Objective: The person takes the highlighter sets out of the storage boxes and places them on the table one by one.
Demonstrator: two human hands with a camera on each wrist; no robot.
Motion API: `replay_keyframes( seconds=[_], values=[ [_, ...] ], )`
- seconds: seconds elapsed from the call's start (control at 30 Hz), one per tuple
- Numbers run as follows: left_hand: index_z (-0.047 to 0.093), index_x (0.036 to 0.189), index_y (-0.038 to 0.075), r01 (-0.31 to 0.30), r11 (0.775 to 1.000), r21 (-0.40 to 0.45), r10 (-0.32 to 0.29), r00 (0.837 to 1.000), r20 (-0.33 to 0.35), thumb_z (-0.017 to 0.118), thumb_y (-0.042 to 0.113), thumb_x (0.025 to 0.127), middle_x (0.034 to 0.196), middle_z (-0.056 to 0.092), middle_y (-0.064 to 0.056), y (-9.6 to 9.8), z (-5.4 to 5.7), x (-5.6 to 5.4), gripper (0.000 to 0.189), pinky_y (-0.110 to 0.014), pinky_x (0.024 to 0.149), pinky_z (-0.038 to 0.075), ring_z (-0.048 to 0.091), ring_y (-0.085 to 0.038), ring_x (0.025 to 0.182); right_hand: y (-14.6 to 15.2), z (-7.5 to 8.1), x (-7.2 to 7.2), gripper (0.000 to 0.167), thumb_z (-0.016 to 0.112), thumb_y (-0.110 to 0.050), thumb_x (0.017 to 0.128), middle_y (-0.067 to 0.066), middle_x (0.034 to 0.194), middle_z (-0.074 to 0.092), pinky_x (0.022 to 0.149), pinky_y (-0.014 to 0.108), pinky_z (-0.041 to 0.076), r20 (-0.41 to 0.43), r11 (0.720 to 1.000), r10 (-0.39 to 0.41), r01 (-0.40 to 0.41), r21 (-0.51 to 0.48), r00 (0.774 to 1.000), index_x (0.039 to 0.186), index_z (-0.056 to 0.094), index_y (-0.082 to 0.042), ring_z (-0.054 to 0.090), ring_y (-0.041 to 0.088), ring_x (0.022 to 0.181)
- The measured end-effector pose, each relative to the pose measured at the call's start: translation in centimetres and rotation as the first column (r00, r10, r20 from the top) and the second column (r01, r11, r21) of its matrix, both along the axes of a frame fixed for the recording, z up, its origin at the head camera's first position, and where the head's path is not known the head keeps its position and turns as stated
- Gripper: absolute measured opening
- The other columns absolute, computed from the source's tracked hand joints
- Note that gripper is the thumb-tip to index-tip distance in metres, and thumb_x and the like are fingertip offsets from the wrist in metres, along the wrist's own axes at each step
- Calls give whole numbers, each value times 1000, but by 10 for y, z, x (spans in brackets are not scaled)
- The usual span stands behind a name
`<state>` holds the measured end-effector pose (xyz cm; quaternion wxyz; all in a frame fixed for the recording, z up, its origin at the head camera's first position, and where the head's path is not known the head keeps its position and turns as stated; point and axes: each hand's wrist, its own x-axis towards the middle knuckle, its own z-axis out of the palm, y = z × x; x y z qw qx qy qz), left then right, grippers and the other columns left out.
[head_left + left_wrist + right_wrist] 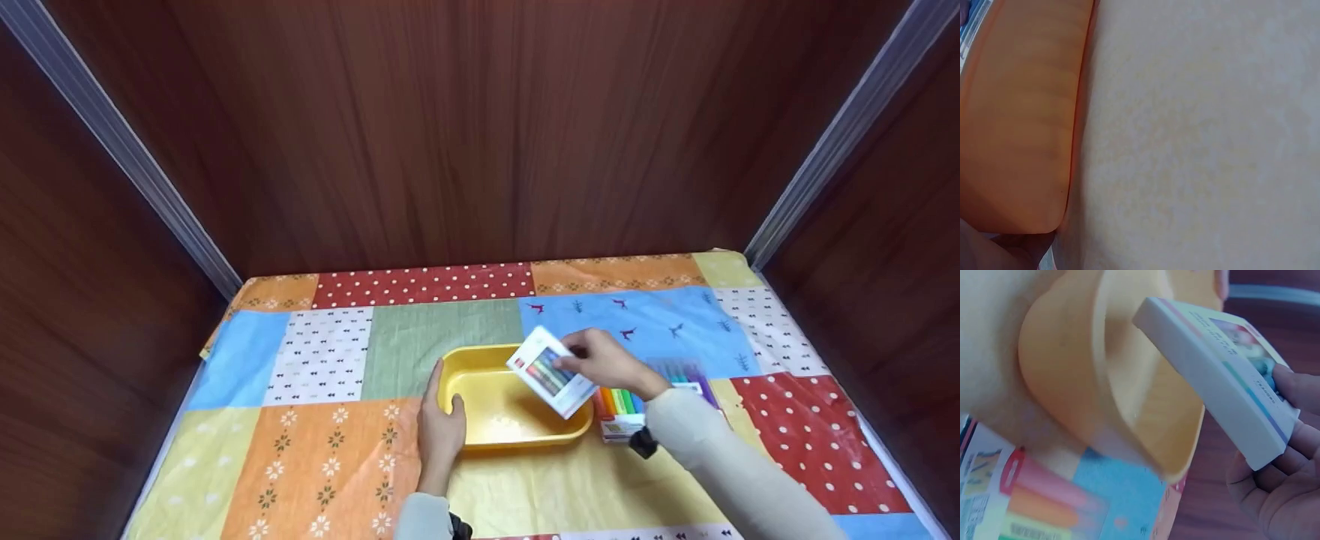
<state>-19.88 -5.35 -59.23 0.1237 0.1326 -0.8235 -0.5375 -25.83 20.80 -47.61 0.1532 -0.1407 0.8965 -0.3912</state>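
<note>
A yellow plastic tub (487, 442) stands on the patchwork cloth. My left hand (441, 427) holds it by the left end, fingers along the outer wall and thumb over the rim. In the left wrist view, part of that hand (1010, 253) shows below the tub's wall (1022, 124). My right hand (604, 360) pinches a small white box (536, 345), its front showing a row of coloured sticks. Tilted, this box (1213, 388) hangs above the tub's right part. The right wrist view has the thumb (1297, 388) on its face and fingers beneath.
Right of the tub lies a pack of coloured markers (619, 429), partly hidden by the right forearm. Behind the right wrist is another clear pack of pens (701, 375). Dark wooden panels (480, 135) close off the table's back and sides.
</note>
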Motion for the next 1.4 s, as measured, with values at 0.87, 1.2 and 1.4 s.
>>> replay_keyframes(
  seconds=[0.87,1.2,1.4],
  values=[
    [39,156,28,26,1000,4,-26,999,-26,60,9,96,157,47,-12,0,0,2,66,-51,94,55,61,-39,123,115,18,20,39,61,-30,100,13,107,71,76,16,48,-120,950,-307,295,-104,944,122,68,3,58,4,86],
    [38,156,32,29,1000,-1,-29,1000,-5,61,8,96,157,46,-12,0,-2,2,69,-32,59,43,56,-29,69,169,0,24,52,54,-31,104,-7,91,66,69,23,57,54,897,-420,423,-129,906,136,53,10,63,2,78],
    [37,156,32,34,999,1,-34,999,-8,60,7,96,158,45,-11,0,1,1,69,-30,55,40,46,-21,58,196,-15,24,60,49,-34,105,-6,92,68,71,23,58,123,859,-492,503,-91,862,144,44,11,64,3,79]
  ],
)
